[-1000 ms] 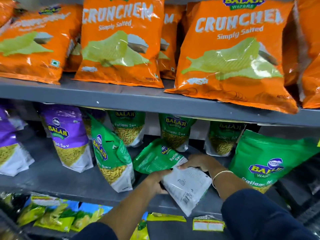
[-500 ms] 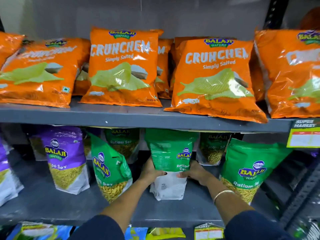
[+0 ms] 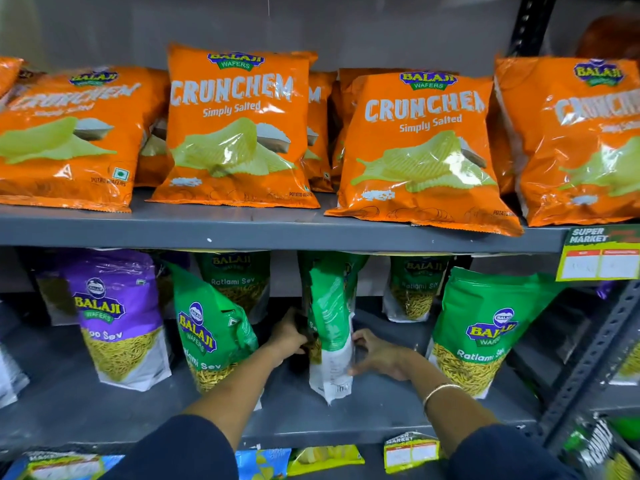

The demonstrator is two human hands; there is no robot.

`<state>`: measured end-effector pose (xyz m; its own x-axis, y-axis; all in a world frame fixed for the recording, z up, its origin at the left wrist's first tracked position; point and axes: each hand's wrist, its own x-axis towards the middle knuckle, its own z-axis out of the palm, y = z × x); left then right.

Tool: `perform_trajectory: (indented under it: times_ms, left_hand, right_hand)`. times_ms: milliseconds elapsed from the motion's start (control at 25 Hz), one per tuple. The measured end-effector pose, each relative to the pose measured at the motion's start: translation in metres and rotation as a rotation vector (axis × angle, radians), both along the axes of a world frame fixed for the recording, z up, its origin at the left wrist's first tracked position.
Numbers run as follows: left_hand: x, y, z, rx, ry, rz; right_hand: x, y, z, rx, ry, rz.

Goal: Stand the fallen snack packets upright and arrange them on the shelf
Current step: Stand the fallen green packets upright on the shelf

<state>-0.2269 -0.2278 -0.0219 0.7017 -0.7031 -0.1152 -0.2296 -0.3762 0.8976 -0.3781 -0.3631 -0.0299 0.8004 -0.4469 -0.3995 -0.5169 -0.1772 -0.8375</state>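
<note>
Grey metal shelving (image 3: 277, 233) carries orange crisp bags above; on the lower shelf (image 3: 104, 403), past a purple packet (image 3: 117, 320), the left hand (image 3: 289, 336) and right hand (image 3: 379, 355) clasp an upright, edge-on green sev packet (image 3: 330, 327) from either side, between two other green packets.

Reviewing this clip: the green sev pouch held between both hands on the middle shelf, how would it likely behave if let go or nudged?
The green sev pouch looks floppy: its top folds and twists above the left hand and right hand. It probably tips easily, standing edge-on with a narrow base on the shelf. The glossy film may be slippery.
</note>
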Motion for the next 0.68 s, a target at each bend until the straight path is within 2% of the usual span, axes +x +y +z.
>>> perform_trajectory:
  times_ms: [120, 200, 280, 480, 600, 680]
  left_hand:
    - [-0.007, -0.011, -0.002, -0.073, -0.039, 0.017]
    - [-0.017, -0.018, 0.0, -0.101, 0.021, -0.044]
    - [-0.021, -0.023, 0.003, -0.113, 0.058, -0.076]
    - [-0.009, -0.019, 0.011, 0.01, 0.118, -0.195]
    - [-0.005, -0.023, 0.011, -0.004, -0.002, -0.106]
    - [-0.011, -0.028, 0.012, -0.062, 0.03, -0.086]
  right_hand:
    - [0.003, 0.006, -0.008, -0.207, 0.132, 0.107]
    - [0.008, 0.013, -0.015, -0.307, 0.035, 0.003]
    - [0.005, 0.008, -0.019, -0.267, -0.082, -0.151]
    - [-0.008, -0.018, -0.017, -0.333, -0.151, -0.307]
    - [-0.013, -0.02, -0.008, -0.144, -0.214, -0.253]
    - [-0.015, -0.021, -0.005, -0.017, -0.257, -0.189]
